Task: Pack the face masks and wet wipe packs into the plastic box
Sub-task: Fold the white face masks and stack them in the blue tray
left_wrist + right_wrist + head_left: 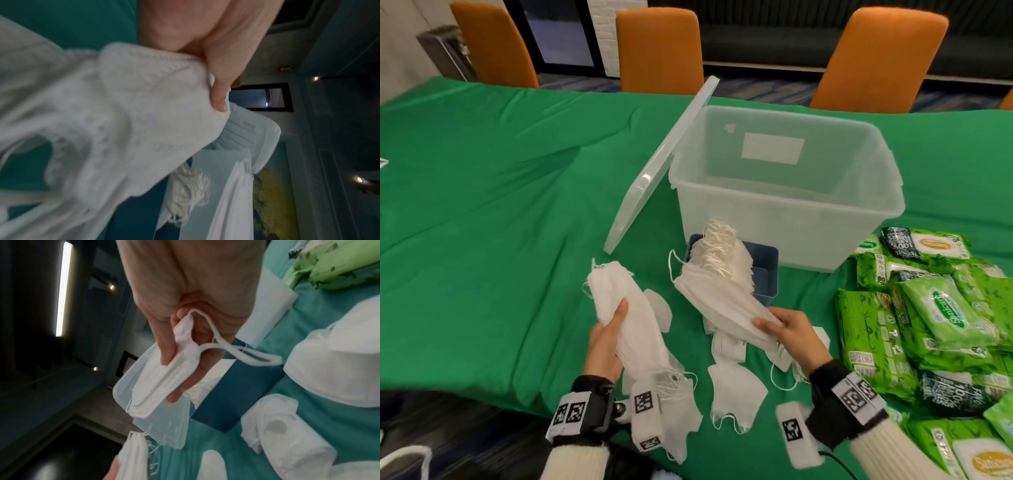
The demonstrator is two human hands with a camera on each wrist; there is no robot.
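I am watching two stacks of folded white face masks being lifted over the green desk (482,205): left hand (604,342) gripping one stack (626,308), right hand (792,334) pinching another (722,294) before the clear, empty plastic box (784,219).

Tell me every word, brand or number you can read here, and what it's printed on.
"Sanicare": green wet wipe pack
"80": green pack nearer the plastic box
"100%": upside down on a dark pack
White label on the box: looks blank
Wrist tags: square code patterns, no words
Other small print: too blurred to read
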